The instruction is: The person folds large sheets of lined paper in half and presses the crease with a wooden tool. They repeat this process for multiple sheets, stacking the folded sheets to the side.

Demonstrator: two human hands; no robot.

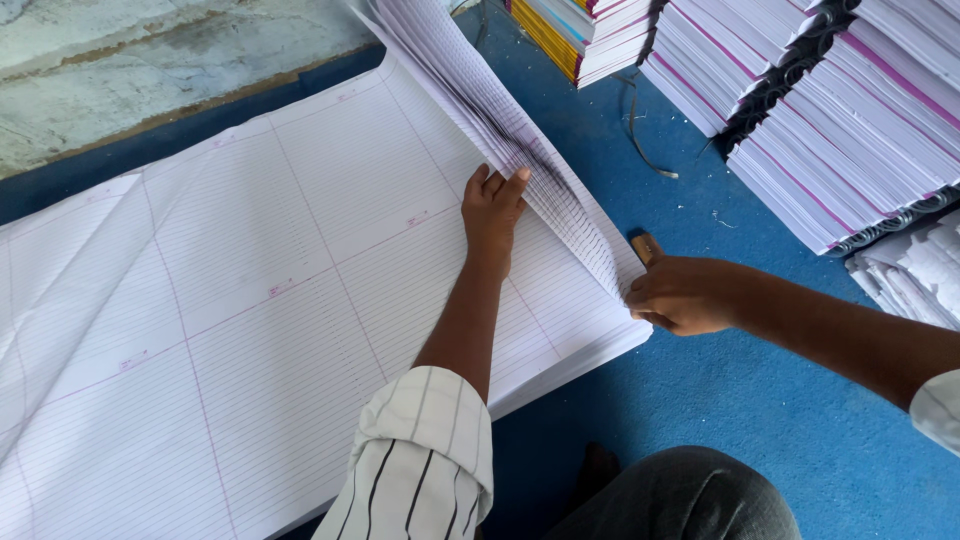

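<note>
A big stack of large white ruled sheets [250,290] with pink margin lines lies flat on the blue floor cover. Along its right edge a thick bundle of sheets [500,120] is lifted and fanned upward. My left hand [492,215] lies flat on the ruled sheet, fingertips pushed under the lifted bundle. My right hand [680,295] grips the lower right corner of the fanned sheets, and a small brown wooden tool [645,247] sticks out from it.
Stacks of spiral-bound ruled notebooks [850,130] stand at the upper right, with more book piles [585,30] at the top. A loose dark cord [640,140] lies on the blue cover [700,400]. Bare concrete [150,60] shows at upper left. My knee [680,495] is at the bottom.
</note>
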